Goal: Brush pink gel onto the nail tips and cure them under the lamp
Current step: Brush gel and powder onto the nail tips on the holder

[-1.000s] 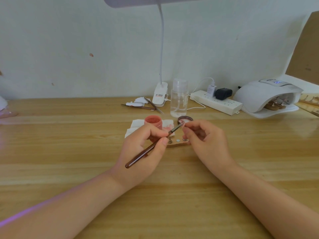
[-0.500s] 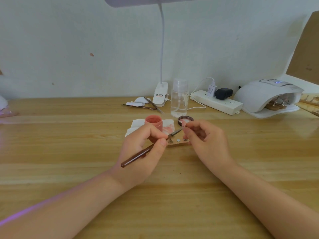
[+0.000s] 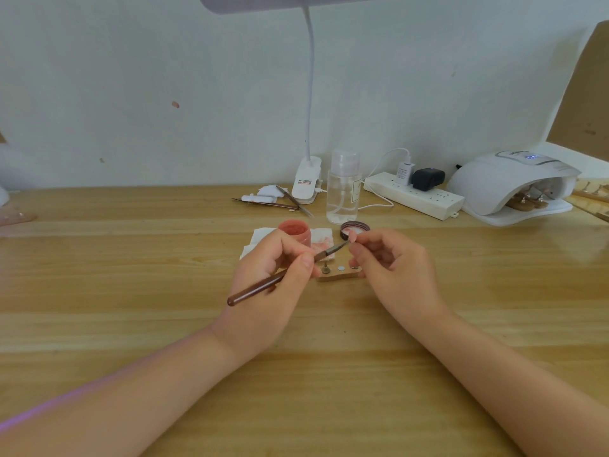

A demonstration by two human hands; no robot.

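The brush [image 3: 283, 275] is gripped like a pen by the left hand [image 3: 270, 285], and its bristles are laid on a small nail tip [image 3: 352, 238] pinched by the right hand [image 3: 392, 268] above the wooden holder [image 3: 341, 274]. If the pinch is loosened, the tip could be dropped; gel could be smeared onto the fingertips [image 3: 357, 247]. The curing lamp [image 3: 509, 186] is well apart.

Left hand [image 3: 263, 275] holds brush [image 3: 283, 277], bristles at nail tip [image 3: 352, 237] pinched by right hand [image 3: 395, 268]. Gel pot [image 3: 294, 230] at 12 o'clock of the left hand.
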